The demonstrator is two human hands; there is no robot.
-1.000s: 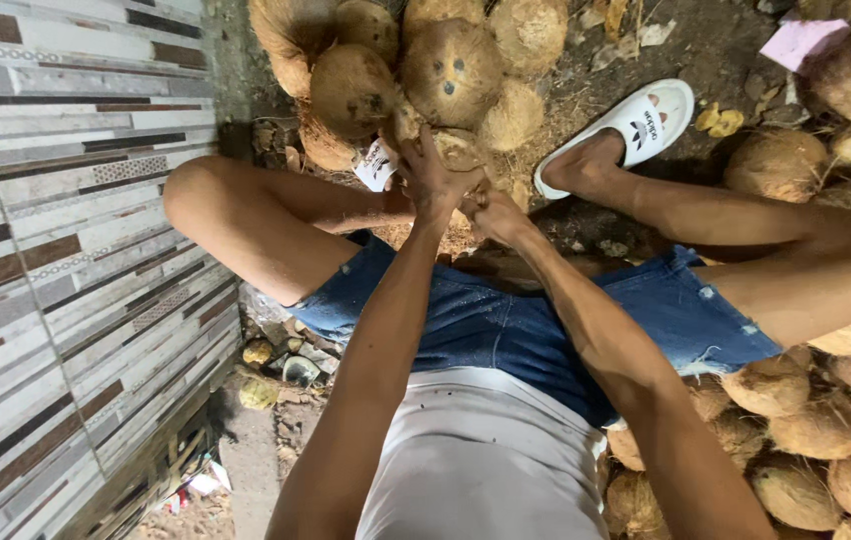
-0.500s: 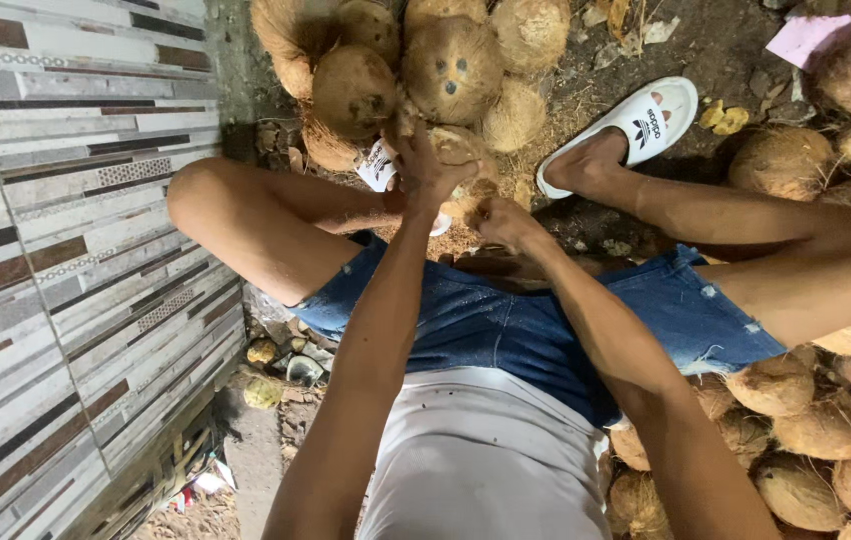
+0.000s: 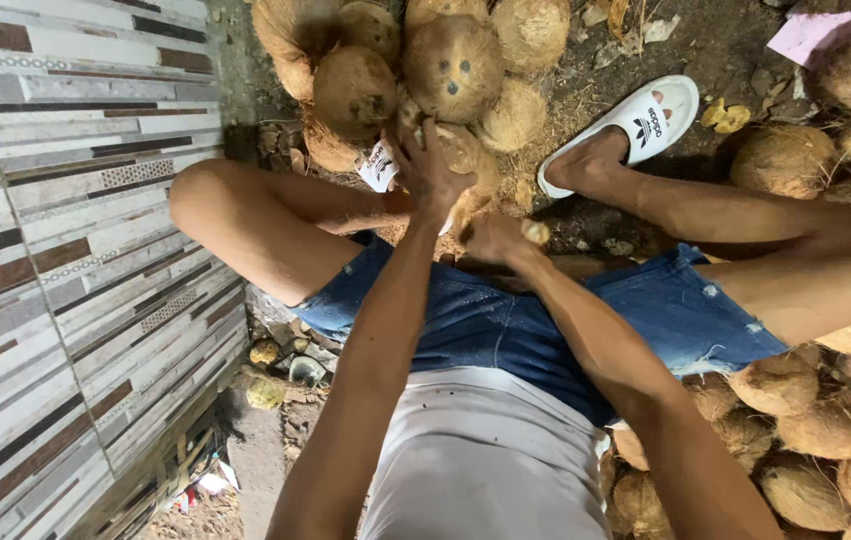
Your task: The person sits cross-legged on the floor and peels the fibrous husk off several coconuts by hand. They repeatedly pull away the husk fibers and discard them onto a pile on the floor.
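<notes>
Left hand (image 3: 429,170) and right hand (image 3: 494,238): both clasped on one partly husked coconut (image 3: 466,160). Husked pile (image 3: 446,60) ahead. More coconuts (image 3: 806,420) lie unprocessed beside right leg.

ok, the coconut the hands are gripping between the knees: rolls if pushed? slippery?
The coconut looks round, so it would probably roll if released; the left hand and right hand both clamp it. Its surface looks fibrous and rough, so likely not slippery. It looks solid and rigid, like the husked coconuts piled behind it.
</notes>
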